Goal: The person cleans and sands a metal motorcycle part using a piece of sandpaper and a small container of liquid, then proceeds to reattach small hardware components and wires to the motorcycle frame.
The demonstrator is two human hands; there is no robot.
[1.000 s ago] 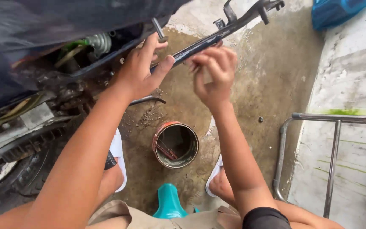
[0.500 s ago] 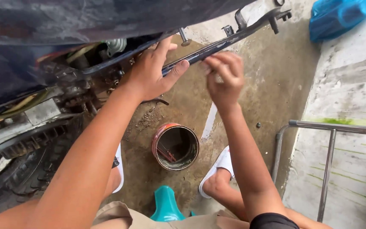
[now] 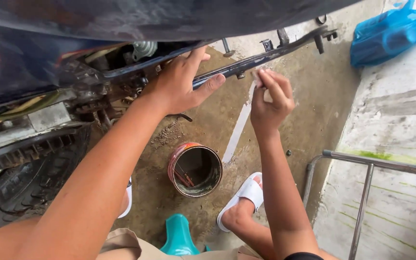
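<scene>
Stained concrete floor (image 3: 314,106) under a motorbike, both hands up at its dark frame bar.

At the left edge sit the tyre (image 3: 20,188) and oily engine parts; beside them the left hand (image 3: 181,84) wraps the dark metal bar (image 3: 246,62), fingers over the top and thumb stretched along its underside. Below, near the floor's middle, an open rusty tin (image 3: 196,169) stands between the person's white sandals. The right hand (image 3: 268,103) pinches a small pale scrap (image 3: 257,77) between closed fingertips, pressed against the bar just beside the left thumb. The step probably goes best with the left hand steadying the bar while the scrap works in short strokes. A blue bag (image 3: 391,36) lies at the top right corner.
</scene>
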